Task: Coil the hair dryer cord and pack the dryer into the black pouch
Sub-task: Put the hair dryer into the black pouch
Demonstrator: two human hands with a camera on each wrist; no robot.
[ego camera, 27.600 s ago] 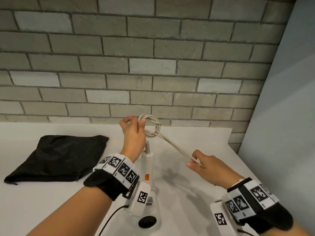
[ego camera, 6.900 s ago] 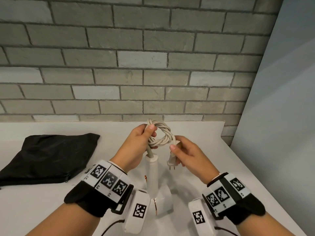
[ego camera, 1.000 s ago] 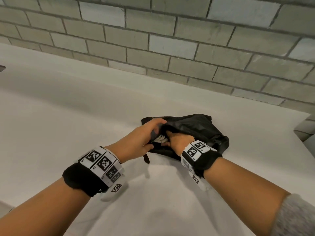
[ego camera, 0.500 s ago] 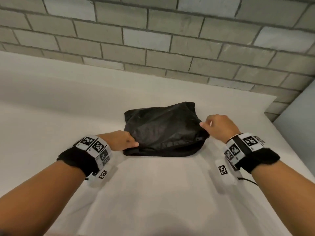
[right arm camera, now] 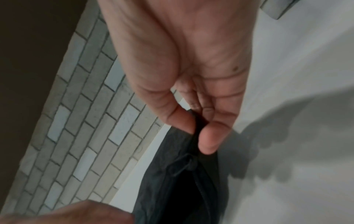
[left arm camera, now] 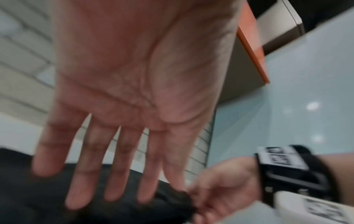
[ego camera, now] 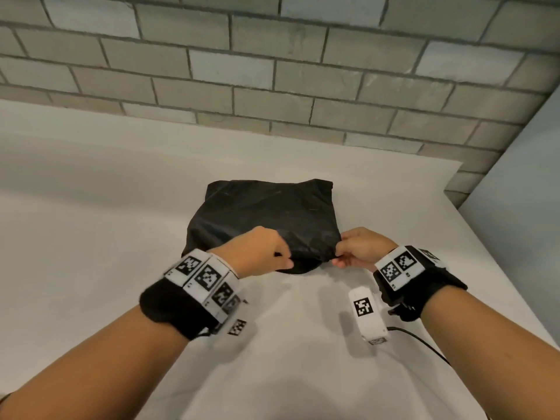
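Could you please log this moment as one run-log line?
left hand: open, over black pouch | right hand: pinches pouch corner | dryer: unseen

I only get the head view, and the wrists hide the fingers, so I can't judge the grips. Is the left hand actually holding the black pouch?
Observer: No. The left wrist view shows the left hand flat, its fingers straight and spread over the black pouch, gripping nothing. I can't tell whether they touch it.
Operator: And the right?
Observer: The right wrist view shows the right hand pinching the pouch's edge.
Operator: Is any of the dryer showing at that edge?
Observer: None. There is only dark fabric and a small pull-like tab, which is blurred.
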